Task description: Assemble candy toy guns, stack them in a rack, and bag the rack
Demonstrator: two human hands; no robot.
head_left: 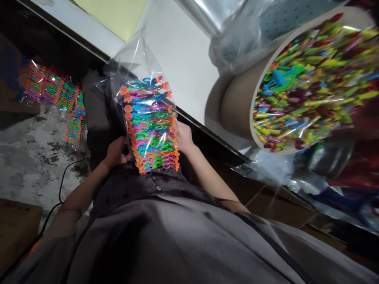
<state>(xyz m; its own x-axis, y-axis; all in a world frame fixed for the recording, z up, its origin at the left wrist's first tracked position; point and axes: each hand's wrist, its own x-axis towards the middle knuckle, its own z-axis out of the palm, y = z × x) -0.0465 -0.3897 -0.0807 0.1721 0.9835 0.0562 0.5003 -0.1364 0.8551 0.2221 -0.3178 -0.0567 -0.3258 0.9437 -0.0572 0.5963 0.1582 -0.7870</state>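
A clear plastic bag (142,55) lies over my lap, its empty end pointing away from me. Inside it are rows of small colourful plastic pieces (152,130) in blue, pink and green, with orange rounded ends along both sides. My left hand (117,152) is at the bag's lower left side, its fingers curled and partly hidden behind the edge. On the opposite side my right hand (185,138) grips the bag's edge, with the fingertips out of sight behind it.
A round tub (238,106) full of colourful plastic bits stands tilted in view on the white table (189,67). Similar filled bags (53,86) lie at the left. A dark cable (61,185) runs near a cardboard box (19,225). Yellow sheet (112,15) at the top.
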